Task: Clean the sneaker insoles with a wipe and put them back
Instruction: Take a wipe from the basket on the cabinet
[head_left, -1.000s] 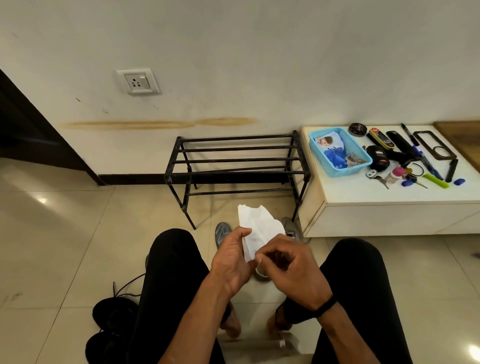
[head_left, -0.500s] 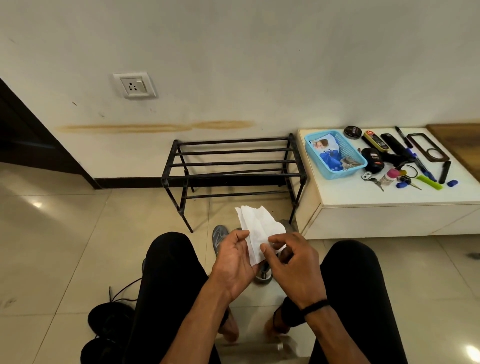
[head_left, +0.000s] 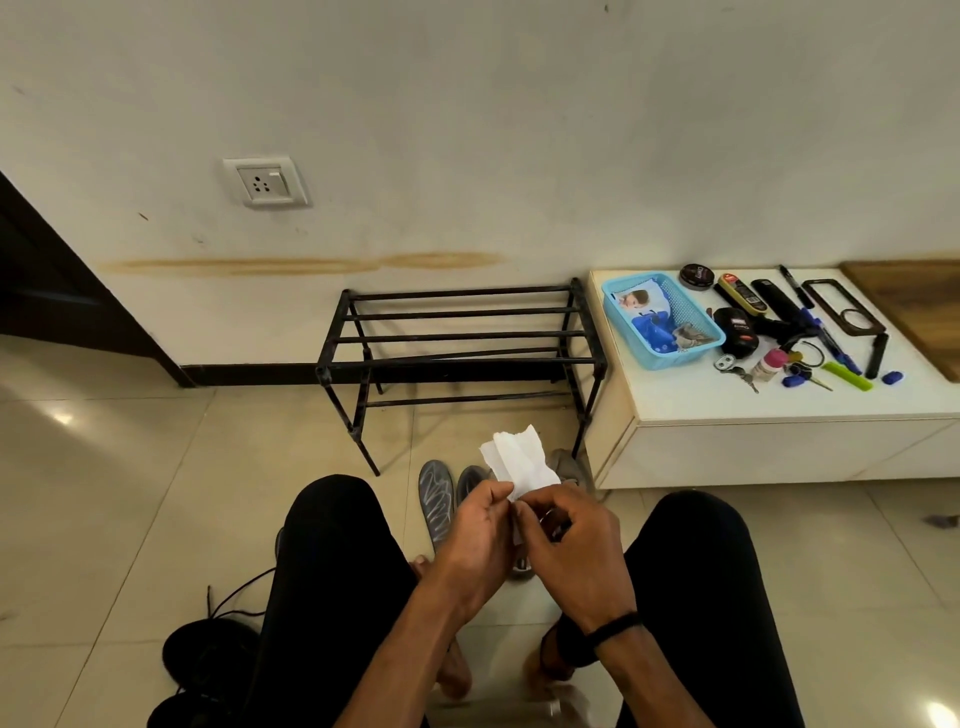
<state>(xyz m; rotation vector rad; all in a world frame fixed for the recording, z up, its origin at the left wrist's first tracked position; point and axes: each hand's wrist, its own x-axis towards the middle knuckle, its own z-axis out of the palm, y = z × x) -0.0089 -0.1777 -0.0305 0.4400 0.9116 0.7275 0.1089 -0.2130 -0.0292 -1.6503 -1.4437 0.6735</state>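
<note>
— White wipe (head_left: 519, 464) first: where is it?

— I see it held up between the knees, over the tiled floor (head_left: 156, 493). Its crumpled upper part stands above both hands; its lower edge is hidden inside them.

— How do the hands hold it?

— My read: the left hand (head_left: 480, 535) pinches the wipe's lower left edge between thumb and curled fingers. The right hand (head_left: 571, 551) has its fingers curled in and grips the wipe's lower right part. The two hands touch each other at the wipe. A black band sits on the right wrist.

— And the insoles?

— One grey insole (head_left: 436, 501) lies flat on the floor just beyond the left knee, sole pattern up. A second insole (head_left: 470, 480) lies right beside it, partly hidden behind the left hand. Neither touches the wipe.

— The sneakers?

— A grey sneaker (head_left: 569, 465) shows behind the wipe, near the corner of the low white cabinet (head_left: 779, 441). Part of another shoe peeks out under the hands; I cannot tell more of it. A black pair of shoes (head_left: 208, 654) sits by the left leg, lower left.

— What else?

— A black metal rack (head_left: 457, 338) stands against the wall, between the socket (head_left: 266, 182) and the cabinet. On the cabinet a blue basket (head_left: 696, 312) sits beside a polish tin (head_left: 697, 276), pens, keys and a green comb (head_left: 847, 375).
</note>
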